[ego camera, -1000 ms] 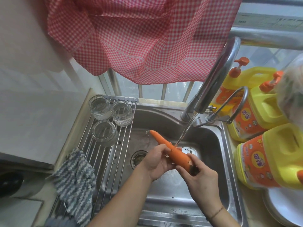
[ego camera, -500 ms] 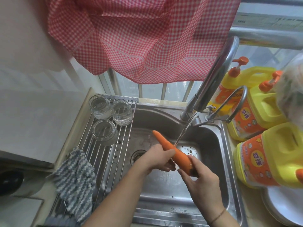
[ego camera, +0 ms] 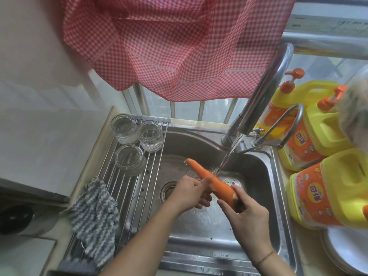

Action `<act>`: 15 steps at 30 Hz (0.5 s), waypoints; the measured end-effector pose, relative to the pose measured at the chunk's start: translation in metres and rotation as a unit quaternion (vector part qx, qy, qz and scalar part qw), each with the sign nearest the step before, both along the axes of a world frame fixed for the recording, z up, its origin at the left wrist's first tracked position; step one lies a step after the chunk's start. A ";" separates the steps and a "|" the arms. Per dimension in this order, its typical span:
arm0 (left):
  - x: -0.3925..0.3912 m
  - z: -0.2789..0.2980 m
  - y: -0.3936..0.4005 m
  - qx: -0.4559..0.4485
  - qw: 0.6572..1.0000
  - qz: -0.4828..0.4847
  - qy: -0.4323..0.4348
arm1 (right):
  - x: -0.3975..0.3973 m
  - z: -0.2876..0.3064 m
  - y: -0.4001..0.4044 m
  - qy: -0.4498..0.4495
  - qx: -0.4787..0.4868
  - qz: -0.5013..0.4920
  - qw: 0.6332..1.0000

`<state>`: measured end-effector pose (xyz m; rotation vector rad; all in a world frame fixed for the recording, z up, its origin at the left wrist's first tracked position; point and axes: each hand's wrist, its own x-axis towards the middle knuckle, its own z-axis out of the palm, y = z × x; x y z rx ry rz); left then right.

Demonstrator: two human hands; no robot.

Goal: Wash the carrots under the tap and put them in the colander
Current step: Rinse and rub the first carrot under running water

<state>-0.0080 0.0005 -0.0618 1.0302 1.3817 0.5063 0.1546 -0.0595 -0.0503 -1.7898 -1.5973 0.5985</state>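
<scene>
One orange carrot (ego camera: 211,181) slants over the steel sink (ego camera: 266,176), its thin tip pointing up-left. Water runs from the tap (ego camera: 264,92) and strikes the carrot near its middle. My right hand (ego camera: 247,218) grips the thick lower end. My left hand (ego camera: 192,191) wraps its fingers round the carrot's middle from the left, thumb on top. No colander is in view.
A roll-up rack (ego camera: 127,188) over the sink's left side carries three glass jars (ego camera: 137,134) and a grey knitted cloth (ego camera: 93,216). Yellow detergent jugs (ego camera: 328,188) stand right of the tap, above white plates (ego camera: 350,250). A red checked curtain (ego camera: 175,42) hangs overhead.
The carrot has shifted slightly right and down under the stream. My left hand has slid along its middle, rubbing it, while my right hand keeps hold of the thick end.
</scene>
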 end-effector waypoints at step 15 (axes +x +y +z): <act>0.039 0.003 -0.009 -0.128 0.922 0.263 -0.255 | -0.011 -0.010 -0.001 -0.025 0.105 0.091 0.990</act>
